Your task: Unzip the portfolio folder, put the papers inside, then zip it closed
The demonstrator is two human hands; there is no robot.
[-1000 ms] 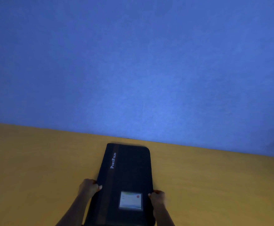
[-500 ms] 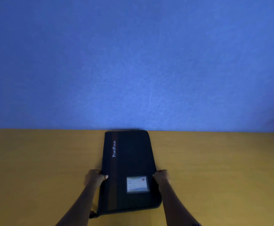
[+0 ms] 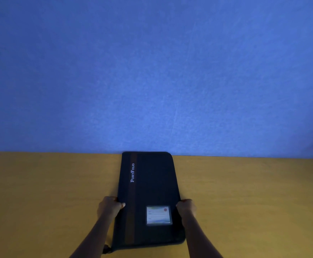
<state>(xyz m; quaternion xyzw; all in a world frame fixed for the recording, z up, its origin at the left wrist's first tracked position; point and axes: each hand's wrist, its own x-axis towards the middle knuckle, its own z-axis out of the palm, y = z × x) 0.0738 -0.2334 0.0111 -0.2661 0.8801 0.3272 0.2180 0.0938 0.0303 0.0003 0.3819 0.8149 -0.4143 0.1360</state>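
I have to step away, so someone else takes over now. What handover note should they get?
Left hand: grip shut on the left edge of the portfolio folder.
Right hand: grip shut on its right edge.
The folder lies flat on the yellow table, far end at the blue wall, name card facing up.
Done: nothing; it looks zipped shut.
Left: unzip, insert papers (none in view), zip closed.

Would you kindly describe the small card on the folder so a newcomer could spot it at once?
Start at the yellow table below the blue wall; a dark portfolio folder lies on it, lengthwise. Near its close right corner, between the left hand and right hand, sits a pale rectangular card with a red dot, the only light patch besides the white lettering.
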